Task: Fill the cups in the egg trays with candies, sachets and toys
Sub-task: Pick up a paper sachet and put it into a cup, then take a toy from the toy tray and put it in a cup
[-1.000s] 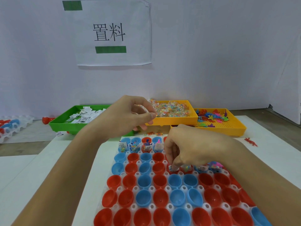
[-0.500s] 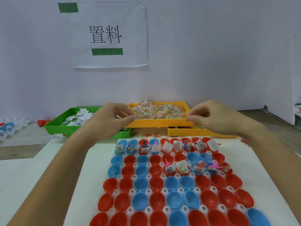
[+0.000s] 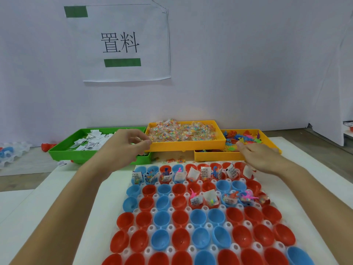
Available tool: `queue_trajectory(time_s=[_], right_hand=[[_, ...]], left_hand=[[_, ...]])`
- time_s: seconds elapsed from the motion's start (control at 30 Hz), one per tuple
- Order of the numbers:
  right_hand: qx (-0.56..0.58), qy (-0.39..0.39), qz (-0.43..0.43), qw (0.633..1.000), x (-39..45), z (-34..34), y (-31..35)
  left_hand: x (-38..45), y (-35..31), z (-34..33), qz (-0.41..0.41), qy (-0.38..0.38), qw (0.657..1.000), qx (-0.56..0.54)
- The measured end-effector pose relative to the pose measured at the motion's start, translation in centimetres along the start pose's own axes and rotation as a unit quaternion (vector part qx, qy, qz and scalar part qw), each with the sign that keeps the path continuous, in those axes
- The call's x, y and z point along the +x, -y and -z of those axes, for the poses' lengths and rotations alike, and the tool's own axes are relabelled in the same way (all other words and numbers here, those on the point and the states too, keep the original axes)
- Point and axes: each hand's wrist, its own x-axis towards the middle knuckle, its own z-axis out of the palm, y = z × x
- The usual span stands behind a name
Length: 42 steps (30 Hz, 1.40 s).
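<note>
Cups [image 3: 198, 219], red and blue, fill the white egg tray [image 3: 208, 225] before us; only the far row and part of the third hold sachets and toys. Our left hand [image 3: 124, 148] pinches something small (we cannot tell what) above the green tray [image 3: 63, 152]. Our right hand [image 3: 261, 155] reaches, fingers relaxed, at the toy tray [image 3: 215, 155]. White table, a paper sign [image 3: 122, 43] on the wall.

Three supply trays stand at the back: one green tray [image 3: 63, 153] of sachets and two yellow trays [image 3: 186, 146] [image 3: 215, 155], holding candies and toys. One paper sign [image 3: 122, 43] hangs on the wall. Two hands [image 3: 124, 148] [image 3: 261, 157] are in view.
</note>
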Motion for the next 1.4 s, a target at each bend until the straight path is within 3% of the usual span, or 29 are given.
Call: queue_trajectory(time_s=[0.5,0.67,0.9,1.03,1.13,1.23,1.4], right_hand=[[0.143,-0.046,0.051,0.987,0.5,0.9,-0.9],[0.178,-0.107,0.078,0.975,0.7,0.7,-1.4],[0.187,-0.183,0.027,0.965,0.9,0.5,-1.7],[0.213,-0.209,0.052,0.953,0.7,1.1,-1.5],[0.257,-0.185,0.096,0.944,0.0,2.1,-0.3],[0.28,-0.102,0.154,0.942,-1.3,3.2,1.9],[0.323,0.021,0.254,0.911,-3.8,4.4,6.0]], left_hand=[[-0.3,-0.7,0.2,-0.002,-0.005,1.0,0.001],[-0.2,-0.8,0.2,-0.007,-0.007,1.0,0.001],[-0.3,-1.0,0.2,-0.016,0.0,1.0,-0.004],[-0.4,-1.3,0.0,-0.02,0.002,1.0,0.001],[-0.5,-2.0,-0.4,-0.034,0.008,0.999,0.0],[-0.9,-3.0,-1.4,-0.067,0.029,0.997,-0.006],[-1.6,-4.2,-3.9,-0.112,0.135,0.984,-0.018]])
